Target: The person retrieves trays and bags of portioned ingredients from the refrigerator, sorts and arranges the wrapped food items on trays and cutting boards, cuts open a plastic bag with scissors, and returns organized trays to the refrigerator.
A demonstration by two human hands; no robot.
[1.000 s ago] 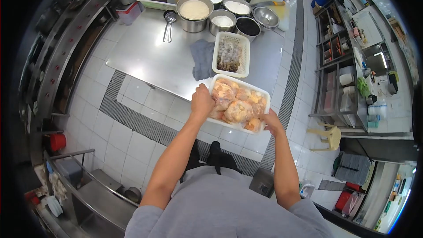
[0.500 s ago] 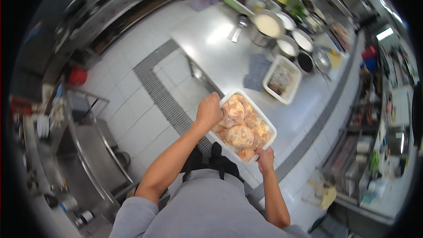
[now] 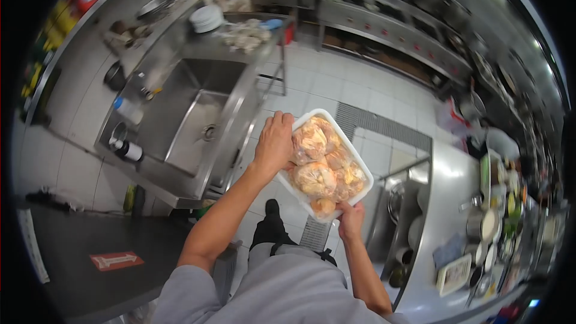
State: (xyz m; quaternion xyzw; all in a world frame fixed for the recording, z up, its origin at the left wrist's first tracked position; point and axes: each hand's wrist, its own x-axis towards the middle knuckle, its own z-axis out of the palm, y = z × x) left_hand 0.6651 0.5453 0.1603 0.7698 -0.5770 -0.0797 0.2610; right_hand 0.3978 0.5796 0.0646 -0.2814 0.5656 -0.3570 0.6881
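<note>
A white plastic tub (image 3: 364,171) filled with raw chicken pieces (image 3: 316,180) is carried in front of my body, above the floor. My left hand (image 3: 276,144) grips its left rim, the fingers partly over the edge. At the near right corner, my right hand (image 3: 351,221) holds the tub with the thumb along the rim; its other fingers are hidden underneath. Some of the chicken looks covered by a clear film.
To the left stands a steel sink (image 3: 204,105), with stacked white plates (image 3: 207,19) beyond it. A steel worktable (image 3: 444,204) on the right carries pots and another white tub (image 3: 454,275). Stoves (image 3: 390,36) line the back. A dark counter (image 3: 66,276) lies near left.
My body has turned left, away from the worktable and toward the sink. The tub has come along in both hands, and the table now lies at the right.
</note>
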